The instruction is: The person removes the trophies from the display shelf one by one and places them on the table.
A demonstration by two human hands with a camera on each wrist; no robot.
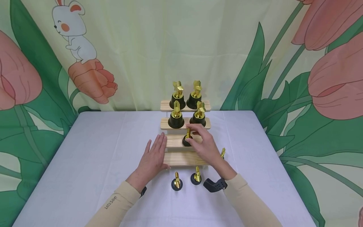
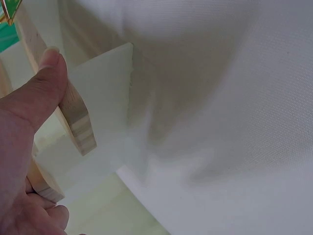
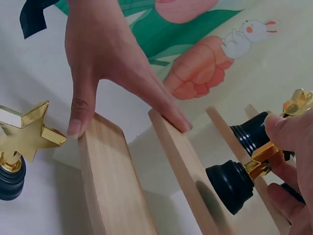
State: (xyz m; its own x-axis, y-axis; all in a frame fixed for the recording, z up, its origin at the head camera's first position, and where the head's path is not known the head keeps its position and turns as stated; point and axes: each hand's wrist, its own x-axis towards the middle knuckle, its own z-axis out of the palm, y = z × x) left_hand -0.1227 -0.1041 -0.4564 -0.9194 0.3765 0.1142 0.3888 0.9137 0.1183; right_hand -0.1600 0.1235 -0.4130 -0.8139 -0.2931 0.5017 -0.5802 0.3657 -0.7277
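Observation:
My right hand point(image 1: 202, 143) pinches the gold top of a small star trophy point(image 1: 187, 140) by its sides, over the second step from the front of a wooden tiered stand point(image 1: 181, 159). In the right wrist view its black base point(image 3: 230, 187) is tilted close to a wooden board point(image 3: 181, 161); whether they touch I cannot tell. My left hand point(image 1: 152, 157) lies with straight fingers along the stand's left end. Seen from the left wrist, its thumb point(image 2: 49, 73) rests on the end of one board point(image 2: 78, 122). Larger trophies point(image 1: 176, 119) stand in pairs on the upper two steps.
Two small trophies stand on the white cloth before the stand, one at left point(image 1: 177, 183) and one at right point(image 1: 196, 177). Another trophy point(image 1: 223, 152) is partly hidden behind my right forearm. A printed curtain point(image 1: 141, 56) hangs behind the table point(image 1: 93, 151).

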